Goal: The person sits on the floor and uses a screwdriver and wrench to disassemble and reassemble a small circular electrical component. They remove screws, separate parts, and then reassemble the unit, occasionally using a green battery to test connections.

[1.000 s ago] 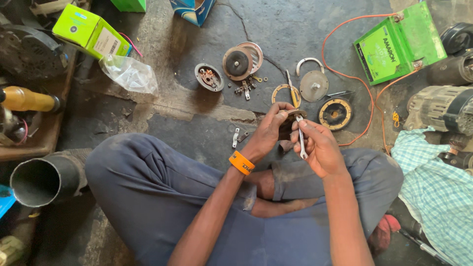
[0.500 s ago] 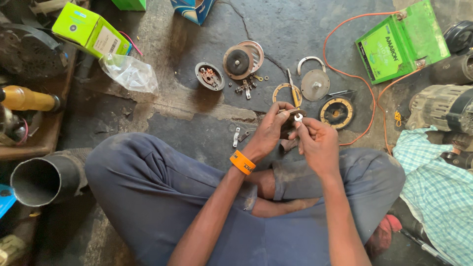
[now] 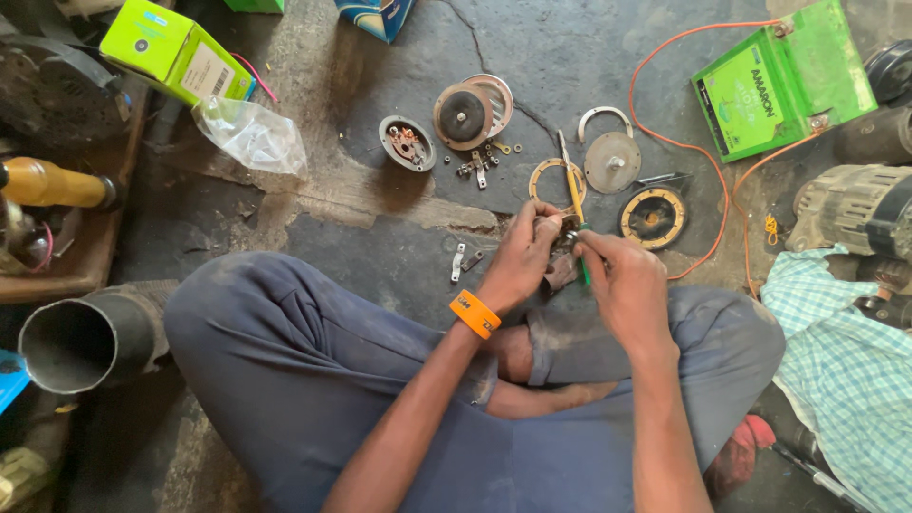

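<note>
I sit cross-legged on a concrete floor. My left hand point(image 3: 521, 258), with an orange wristband, grips a small dark metal part point(image 3: 562, 269) in front of my knees. My right hand point(image 3: 622, 285) holds a thin green-handled tool point(image 3: 582, 269) against that part; the tool's tip is hidden between my fingers. Just beyond my hands lie a yellow-handled screwdriver point(image 3: 571, 180), a thin ring point(image 3: 558, 181), a grey disc point(image 3: 612, 161) and a dark ring with a yellow rim point(image 3: 652, 217).
Round horn parts point(image 3: 463, 116) and a small round plate point(image 3: 407, 142) lie further off, with loose screws point(image 3: 478, 163). A green battery point(image 3: 784, 78) with orange wires sits upper right. A green box point(image 3: 176, 52), plastic bag point(image 3: 252, 135) and metal pipe point(image 3: 81, 339) are left; checked cloth point(image 3: 841, 351) lies right.
My right hand has lowered and closed in on the part, and the tool now points down between my fingers. My left hand stays put.
</note>
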